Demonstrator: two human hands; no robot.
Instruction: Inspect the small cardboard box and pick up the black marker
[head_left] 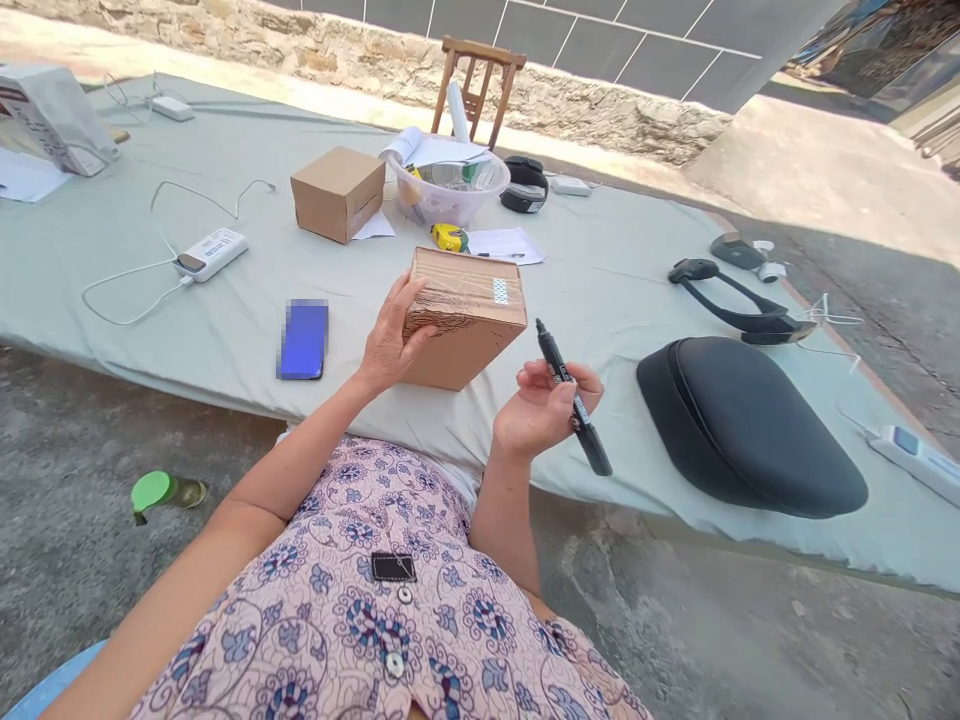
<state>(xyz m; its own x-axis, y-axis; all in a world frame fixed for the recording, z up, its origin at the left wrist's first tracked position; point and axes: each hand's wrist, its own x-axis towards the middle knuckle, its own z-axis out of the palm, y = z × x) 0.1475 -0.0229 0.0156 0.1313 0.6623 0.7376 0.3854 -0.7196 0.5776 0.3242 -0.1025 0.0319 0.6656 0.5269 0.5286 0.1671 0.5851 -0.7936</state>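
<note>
A brown cardboard box (465, 350) stands at the near edge of the cloth-covered table, with dark marks on its upper left part and a patterned sticker near its right corner. My left hand (394, 335) grips the left side of this box, fingers on its top edge and thumb on the near face. To the right of the box, my right hand (551, 400) holds a black marker (555, 355) between thumb and fingers. The marker's dark tip points up and left, apart from the box.
Left of the box lies a phone (303, 340). Behind are a second box (337, 195), a yellow tape measure (450, 237), papers (506, 245) and a filled plastic basin (450, 205). A black padded case (750, 425) and a black headset (739, 310) lie at right.
</note>
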